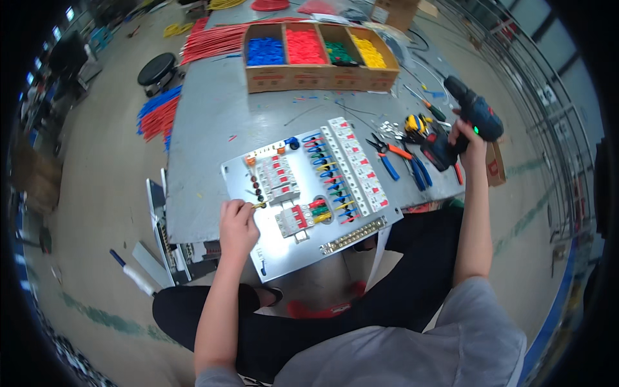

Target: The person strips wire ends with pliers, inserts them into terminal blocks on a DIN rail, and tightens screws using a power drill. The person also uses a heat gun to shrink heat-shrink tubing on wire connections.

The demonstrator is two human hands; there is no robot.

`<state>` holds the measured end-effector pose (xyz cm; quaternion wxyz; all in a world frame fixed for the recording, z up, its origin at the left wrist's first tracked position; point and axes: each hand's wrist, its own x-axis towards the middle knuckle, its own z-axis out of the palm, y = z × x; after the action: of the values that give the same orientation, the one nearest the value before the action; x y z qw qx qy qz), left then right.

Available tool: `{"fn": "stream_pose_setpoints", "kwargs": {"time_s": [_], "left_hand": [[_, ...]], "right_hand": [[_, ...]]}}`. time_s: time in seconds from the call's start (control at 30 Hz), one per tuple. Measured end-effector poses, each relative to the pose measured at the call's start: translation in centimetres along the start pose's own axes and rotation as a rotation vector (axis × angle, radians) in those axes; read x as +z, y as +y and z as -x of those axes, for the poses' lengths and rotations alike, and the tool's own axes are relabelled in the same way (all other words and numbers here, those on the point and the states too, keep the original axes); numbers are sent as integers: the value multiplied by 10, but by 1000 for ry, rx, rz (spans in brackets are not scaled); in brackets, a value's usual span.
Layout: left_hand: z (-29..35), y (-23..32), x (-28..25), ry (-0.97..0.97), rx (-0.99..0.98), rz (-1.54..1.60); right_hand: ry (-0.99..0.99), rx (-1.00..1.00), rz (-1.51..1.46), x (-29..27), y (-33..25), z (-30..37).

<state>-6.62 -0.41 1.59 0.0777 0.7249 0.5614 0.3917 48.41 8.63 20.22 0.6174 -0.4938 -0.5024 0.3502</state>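
My right hand (pixel 472 143) grips the handle of a dark blue and black cordless drill (pixel 483 116), raised over the table's right edge; a small green light shows on it. The closed fingers of my left hand (pixel 237 226) pinch a thin yellow wire (pixel 259 205) at the left side of a pale metal mounting plate (pixel 284 258). This plate lies tilted, partly over the table's front edge. On it sit a long row of circuit breakers (pixel 358 164) with coloured wires, a smaller breaker group (pixel 277 177), a red-and-white breaker (pixel 295 220) and a brass terminal bar (pixel 353 237).
A divided cardboard box (pixel 322 79) holds blue, red, green and yellow pieces at the back. Red wires (pixel 216 42) lie behind it. Pliers (pixel 419 171), wire strippers (pixel 393 149), a yellow tape measure (pixel 416 122) and a screwdriver (pixel 435 111) are at right. A round stool (pixel 157 69) stands left.
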Motion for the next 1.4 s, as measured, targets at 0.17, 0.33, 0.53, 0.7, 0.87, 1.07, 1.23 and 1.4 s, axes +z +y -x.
{"fn": "stream_pose_setpoints", "kwargs": {"time_s": [0.17, 0.33, 0.53, 0.7, 0.87, 1.07, 1.23, 1.4], "left_hand": [[-1, 0, -4, -42, 55, -18], [9, -16, 14, -31, 118, 24], [8, -7, 10, -40, 158, -98], [13, -12, 7, -37, 131, -148], [9, -11, 24, 40, 43, 40], [-9, -60, 16, -69, -447, 525], [-20, -43, 14, -209, -472, 510], [-11, -58, -9, -261, -505, 575]], "right_hand": [[277, -60, 40, -53, 29, -13], [426, -140, 55, -97, 48, -1], [520, -73, 104, -108, 77, 23], [552, 9, 73, -103, 116, 31], [523, -24, 209, -122, 140, 27], [565, -60, 332, -123, 137, 20], [849, 300, 566, -110, 147, 86], [565, -93, 480, -5, 129, 179]]}}
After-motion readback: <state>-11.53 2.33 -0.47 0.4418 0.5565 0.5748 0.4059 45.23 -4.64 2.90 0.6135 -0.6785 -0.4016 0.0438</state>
